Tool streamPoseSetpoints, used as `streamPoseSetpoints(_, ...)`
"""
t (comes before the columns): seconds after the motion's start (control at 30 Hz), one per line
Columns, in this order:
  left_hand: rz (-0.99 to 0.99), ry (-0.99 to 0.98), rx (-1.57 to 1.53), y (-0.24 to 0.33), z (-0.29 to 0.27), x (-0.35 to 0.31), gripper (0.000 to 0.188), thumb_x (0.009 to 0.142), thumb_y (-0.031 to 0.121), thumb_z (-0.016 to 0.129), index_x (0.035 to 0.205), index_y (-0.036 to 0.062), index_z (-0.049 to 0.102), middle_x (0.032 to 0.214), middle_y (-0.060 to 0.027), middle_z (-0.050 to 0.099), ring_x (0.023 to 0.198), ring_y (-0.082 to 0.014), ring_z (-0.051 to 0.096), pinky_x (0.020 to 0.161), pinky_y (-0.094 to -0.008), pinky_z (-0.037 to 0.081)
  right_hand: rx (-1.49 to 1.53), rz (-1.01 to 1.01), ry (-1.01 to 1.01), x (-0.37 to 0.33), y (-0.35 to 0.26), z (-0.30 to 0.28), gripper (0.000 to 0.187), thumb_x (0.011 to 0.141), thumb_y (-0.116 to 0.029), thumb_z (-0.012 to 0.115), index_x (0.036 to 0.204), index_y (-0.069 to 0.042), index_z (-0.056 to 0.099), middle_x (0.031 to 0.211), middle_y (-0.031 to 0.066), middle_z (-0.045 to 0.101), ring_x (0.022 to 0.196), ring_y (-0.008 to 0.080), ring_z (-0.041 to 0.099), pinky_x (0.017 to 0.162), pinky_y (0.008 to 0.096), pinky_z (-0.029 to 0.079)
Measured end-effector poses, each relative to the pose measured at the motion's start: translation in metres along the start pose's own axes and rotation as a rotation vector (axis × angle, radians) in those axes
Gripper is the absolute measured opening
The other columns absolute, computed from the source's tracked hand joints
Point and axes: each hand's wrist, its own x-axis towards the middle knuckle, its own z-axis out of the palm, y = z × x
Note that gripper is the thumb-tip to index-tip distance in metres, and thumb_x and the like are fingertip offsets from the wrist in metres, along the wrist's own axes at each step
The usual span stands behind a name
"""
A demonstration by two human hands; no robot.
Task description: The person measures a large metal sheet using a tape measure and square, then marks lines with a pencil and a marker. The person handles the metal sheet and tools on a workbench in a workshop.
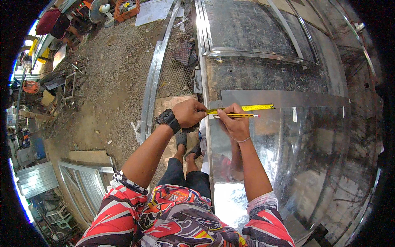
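A yellow tape measure [258, 108] lies stretched over the left edge of a shiny metal sheet [263, 140], its end pointing right. My left hand [188, 113], with a black watch on its wrist, is closed on the tape just off the sheet's edge; the tape's case is not plain to see. In my right hand [235, 123] a yellow and black pencil [247, 116] is pinched, its eraser end toward the right and its tip hidden near the fingers. That hand rests at the sheet's edge, just below the tape.
Metal frame channels [263, 52] lie on the far part of the worktable. Long metal strips [151, 86] stand left of the table, over gravel ground [103, 74]. At the far left are a person [57, 24], a fan [101, 10] and an orange crate [125, 10].
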Motion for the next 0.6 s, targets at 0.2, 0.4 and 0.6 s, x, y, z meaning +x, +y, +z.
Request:
streamPoseSetpoints(0.2, -0.019, -0.023, -0.015, 0.003, -0.003, -0.001, 0.031, 0.092, 0.023, 0.067, 0.114, 0.0047, 0.077, 0.075, -0.0122, 0.072, 0.064, -0.0172, 0.067, 0.063, -0.0363, 0.055, 0.344, 0.159, 0.046, 0.006, -0.005, -0.006, 0.023, 0.091, -0.020, 0.080, 0.081, -0.009, 0.062, 0.074, 0.0004, 0.066, 0.066, 0.0091, 0.059, 0.058, 0.0275, 0.048)
streamPoseSetpoints(0.4, 0.035, -0.011, -0.041, -0.004, 0.001, 0.002, 0.031, 0.092, 0.022, 0.067, 0.113, 0.0021, 0.077, 0.074, -0.0095, 0.071, 0.063, -0.0153, 0.065, 0.061, -0.0346, 0.053, 0.391, 0.096, 0.110, 0.005, -0.008, -0.005, 0.023, 0.092, -0.013, 0.079, 0.081, -0.009, 0.060, 0.075, -0.0001, 0.066, 0.066, 0.0062, 0.056, 0.059, 0.0248, 0.046)
streamPoseSetpoints(0.6, 0.047, -0.037, -0.102, -0.009, 0.000, 0.004, 0.028, 0.094, 0.020, 0.066, 0.110, -0.0010, 0.076, 0.072, -0.0039, 0.067, 0.059, -0.0128, 0.061, 0.056, -0.0328, 0.051, 0.420, 0.103, 0.115, 0.004, -0.006, -0.003, 0.025, 0.091, -0.007, 0.079, 0.081, -0.008, 0.056, 0.077, 0.0030, 0.067, 0.069, 0.0071, 0.059, 0.066, 0.0242, 0.049)
